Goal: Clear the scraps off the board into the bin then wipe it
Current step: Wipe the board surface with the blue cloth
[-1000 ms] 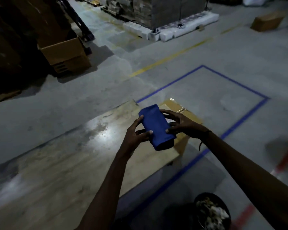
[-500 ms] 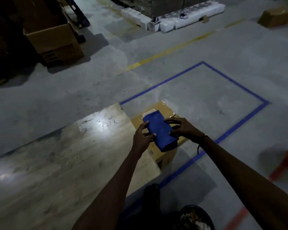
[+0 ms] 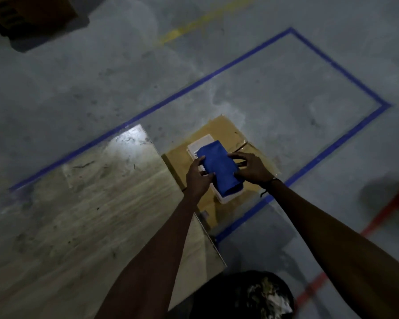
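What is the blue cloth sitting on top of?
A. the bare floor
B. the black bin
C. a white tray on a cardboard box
C: the blue cloth, held between both hands, lies over a white tray on the cardboard box.

A grey concrete floor (image 3: 274, 93) carries a blue taped rectangle (image 3: 339, 65), a yellow line (image 3: 207, 18) and a red line (image 3: 318, 282). A pale wooden board (image 3: 78, 203) lies on it; a brown cardboard box (image 3: 237, 134) stands just beside the board's far corner, and a black bin (image 3: 219, 298) holding scraps stands at the near corner.
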A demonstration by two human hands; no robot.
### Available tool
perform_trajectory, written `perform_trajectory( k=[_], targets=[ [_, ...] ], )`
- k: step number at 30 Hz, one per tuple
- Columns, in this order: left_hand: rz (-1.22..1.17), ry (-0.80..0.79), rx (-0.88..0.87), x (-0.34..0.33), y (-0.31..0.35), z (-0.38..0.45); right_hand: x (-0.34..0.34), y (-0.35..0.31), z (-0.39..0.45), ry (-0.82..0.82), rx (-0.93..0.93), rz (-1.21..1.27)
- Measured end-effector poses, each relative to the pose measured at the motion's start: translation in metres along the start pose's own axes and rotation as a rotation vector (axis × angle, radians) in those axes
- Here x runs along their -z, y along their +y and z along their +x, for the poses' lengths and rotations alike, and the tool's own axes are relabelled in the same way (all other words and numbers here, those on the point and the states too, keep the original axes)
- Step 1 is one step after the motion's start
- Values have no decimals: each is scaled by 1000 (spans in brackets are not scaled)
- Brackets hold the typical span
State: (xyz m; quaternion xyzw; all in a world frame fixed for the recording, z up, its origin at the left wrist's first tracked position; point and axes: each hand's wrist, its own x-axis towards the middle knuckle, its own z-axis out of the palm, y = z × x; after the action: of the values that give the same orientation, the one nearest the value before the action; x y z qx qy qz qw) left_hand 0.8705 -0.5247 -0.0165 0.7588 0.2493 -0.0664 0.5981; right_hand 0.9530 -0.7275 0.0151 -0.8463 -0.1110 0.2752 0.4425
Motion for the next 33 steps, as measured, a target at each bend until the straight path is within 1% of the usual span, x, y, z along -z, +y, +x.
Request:
perform_trajectory(
  k=[4, 6, 12, 16, 18, 21, 25, 29, 33],
  targets=[
    [66, 26, 21, -8, -11, 26, -14, 18, 25, -6, -36, -34],
    [110, 51, 5, -11, -19, 32, -21, 24, 31, -5, -60, -59],
    [230, 21, -14, -18, -35, 40, -44, 44, 40, -18, -3, -117],
    [296, -18, -60, -18, -40, 43, -51, 54, 44, -32, 28, -225],
    [317, -19, -55, -18, -42, 46, -53, 54, 46, -60, 41, -290],
    [373, -16, -40, -19, -43, 46, -53, 51, 48, -81, 4, -379],
    [419, -5, -15, -22, -50, 47, -58, 54, 49, -84, 38, -482],
    [426, 27, -41, -25, -57, 45, -69, 53, 46, -70, 56, -667],
    [359, 41, -82, -23, -59, 38, -75, 56, 44, -181, 53, -715]
  ],
)
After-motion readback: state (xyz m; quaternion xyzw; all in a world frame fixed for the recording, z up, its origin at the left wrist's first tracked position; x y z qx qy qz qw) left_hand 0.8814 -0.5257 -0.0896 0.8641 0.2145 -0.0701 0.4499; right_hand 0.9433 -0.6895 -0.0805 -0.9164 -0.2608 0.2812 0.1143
